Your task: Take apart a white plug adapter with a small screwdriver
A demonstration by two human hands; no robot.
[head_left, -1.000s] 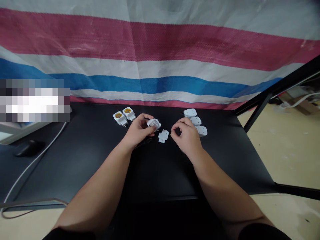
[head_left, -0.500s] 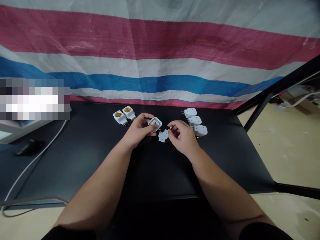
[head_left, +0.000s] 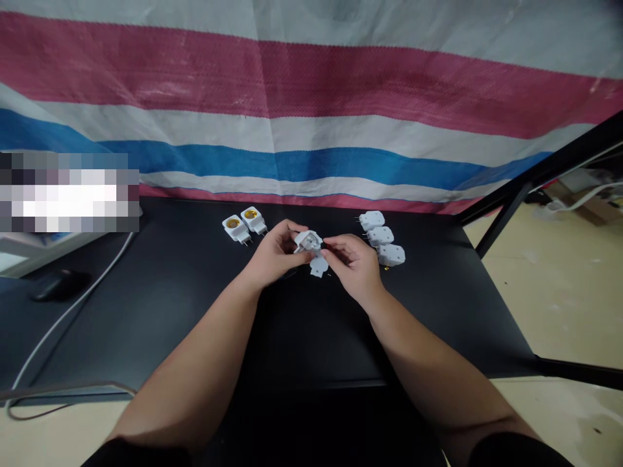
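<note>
My left hand (head_left: 275,254) grips a small white plug housing (head_left: 307,241), held open side up just above the black table (head_left: 302,324). My right hand (head_left: 354,263) is pinched, its fingertips meeting the housing's right edge; what it pinches is too small to name. A flat white cover plate (head_left: 318,265) lies on the table just below the housing, between both hands.
Two white lamp-socket plugs with yellow centres (head_left: 243,224) lie left of my hands. Three white plug bodies (head_left: 382,237) sit in a row to the right. A white cable (head_left: 63,318) and a dark mouse (head_left: 57,284) lie at the left. A striped tarp (head_left: 311,110) hangs behind.
My right hand moved left from near the three plug bodies, carrying a tiny brass-coloured piece, until its fingertips reached the housing. My left hand tilted the housing slightly.
</note>
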